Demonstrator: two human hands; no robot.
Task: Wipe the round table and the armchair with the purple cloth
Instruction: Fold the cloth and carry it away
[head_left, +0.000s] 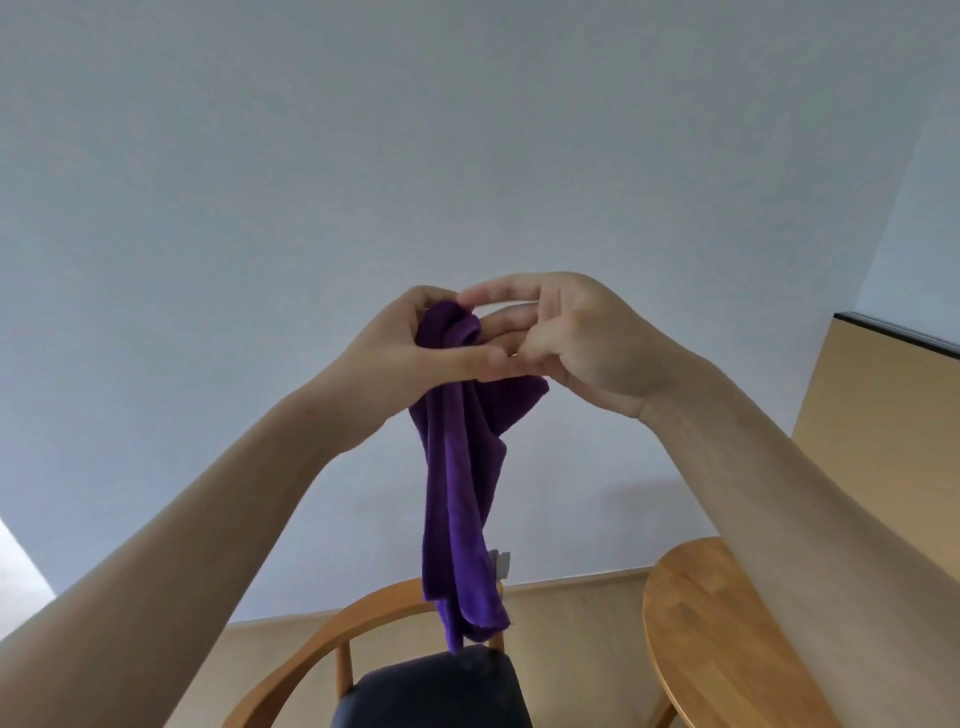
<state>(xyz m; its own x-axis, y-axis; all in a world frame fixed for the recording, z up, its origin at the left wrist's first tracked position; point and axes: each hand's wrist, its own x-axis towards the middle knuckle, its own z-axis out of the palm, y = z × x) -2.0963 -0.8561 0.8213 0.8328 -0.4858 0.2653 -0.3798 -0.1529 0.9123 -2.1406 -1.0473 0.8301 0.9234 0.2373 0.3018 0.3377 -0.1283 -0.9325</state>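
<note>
Two bare forearms are reaching up from the bottom corners, meeting mid-frame. One armchair (431, 670) is sitting low centre: curved wooden back rail, dark seat pad, only partly in frame. One round table (711, 639) is standing just right of it, its wooden top cut off by the right forearm. One cloth (460, 499), purple, is hanging in the air above the chair seat, its lower tip dangling just over the pad and covering part of the back rail. Left hand (415, 348) is gripping the bunched top of the cloth, fingers and thumb curled round it. Right hand (566, 332) is pinching the same bunch from the right, fingertips touching the left hand's. Behind: a pale wall is filling most of the frame, wood floor showing below, one tan panel with dark top edge at far right, one small wall fitting peeking out beside the cloth.
</note>
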